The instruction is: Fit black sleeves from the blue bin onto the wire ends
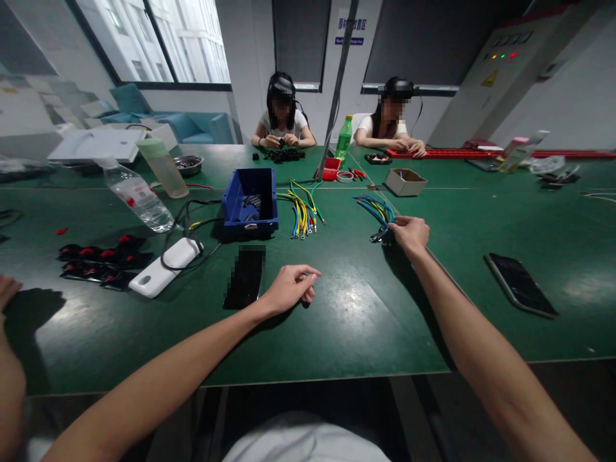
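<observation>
My right hand (410, 233) reaches to a small bunch of blue, green and yellow wires (376, 208) with metal ring terminals, its fingers closed at their near end. How many wires lie between the fingertips is hidden. My left hand (293, 285) rests on the green table, palm turned inward, index finger stretched and the others loosely bent, with nothing in it. Just left of it lies a black phone (246, 277). A second bundle of yellow, green, blue and red wires (303, 215) with ring terminals lies beyond my left hand, beside a blue bin (250, 202) holding dark parts.
A white power bank (166, 268) with a black cable, small black packets (103, 260) and a tilted water bottle (139, 196) are at left. Another phone (520, 284) lies right; a cardboard box (405, 183) stands beyond my right hand. Two people (283, 119) work across the table; another person's arm (7, 359) shows at far left.
</observation>
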{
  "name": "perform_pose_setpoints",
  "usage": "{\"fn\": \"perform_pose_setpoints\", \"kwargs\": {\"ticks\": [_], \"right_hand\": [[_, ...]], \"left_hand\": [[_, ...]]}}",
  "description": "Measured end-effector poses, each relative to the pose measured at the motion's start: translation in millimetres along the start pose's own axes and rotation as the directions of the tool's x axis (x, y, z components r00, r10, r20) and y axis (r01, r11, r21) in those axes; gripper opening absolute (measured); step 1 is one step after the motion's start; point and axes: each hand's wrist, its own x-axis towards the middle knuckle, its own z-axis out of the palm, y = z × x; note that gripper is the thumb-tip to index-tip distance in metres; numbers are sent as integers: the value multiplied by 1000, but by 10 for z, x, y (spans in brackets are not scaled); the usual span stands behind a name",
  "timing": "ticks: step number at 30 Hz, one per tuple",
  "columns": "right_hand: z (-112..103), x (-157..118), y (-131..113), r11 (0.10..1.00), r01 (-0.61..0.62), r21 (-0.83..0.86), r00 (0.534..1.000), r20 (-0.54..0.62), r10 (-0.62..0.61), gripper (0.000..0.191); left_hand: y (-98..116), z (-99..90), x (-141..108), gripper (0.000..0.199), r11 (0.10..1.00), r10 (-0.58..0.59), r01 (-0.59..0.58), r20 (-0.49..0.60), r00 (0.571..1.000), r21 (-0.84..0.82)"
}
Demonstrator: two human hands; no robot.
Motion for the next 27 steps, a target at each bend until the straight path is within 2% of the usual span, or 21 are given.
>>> {"fn": "perform_pose_setpoints", "kwargs": {"ticks": [12,17,22,24,27], "right_hand": [[-13,-61,-75,993,11,-115,1000,3,-11,36],[3,-37,-48,994,49,-100,999,-5,-50,37],[31,-17,-20,992,98,-79,995,4,-98,35],[42,-12,-10,993,104,-63,995,3,-104,35],[51,-8,1,992,115,-53,993,1,-115,34]], "left_hand": [[-28,-12,15,34,999,5,-5,19,1000,34],[-27,-3,10,33,999,10,-11,18,1000,49],[33,-35,2,35,1000,19,-19,65,998,8],[85,-95,21,35,998,59,-59,30,998,-3],[178,-253,85,34,988,154,-151,-139,978,26]]}}
